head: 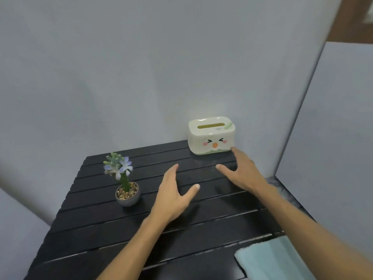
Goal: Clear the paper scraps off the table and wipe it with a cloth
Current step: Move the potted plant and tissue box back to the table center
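A black slatted table (101, 229) fills the lower middle of the head view. My left hand (173, 197) hovers over its centre, fingers apart and holding nothing. My right hand (242, 172) reaches toward the far right corner, fingers spread, its fingertips close to the base of a cream tissue box (212, 136) with a cartoon face. A folded light-blue cloth (276, 259) lies at the table's near right edge, partly under my right forearm. No paper scraps are visible on the slats.
A small potted plant (126, 186) with pale blue flowers stands at the left middle of the table. Grey walls close in behind and to the right. A dark surface (282, 186) shows beyond the table's right edge.
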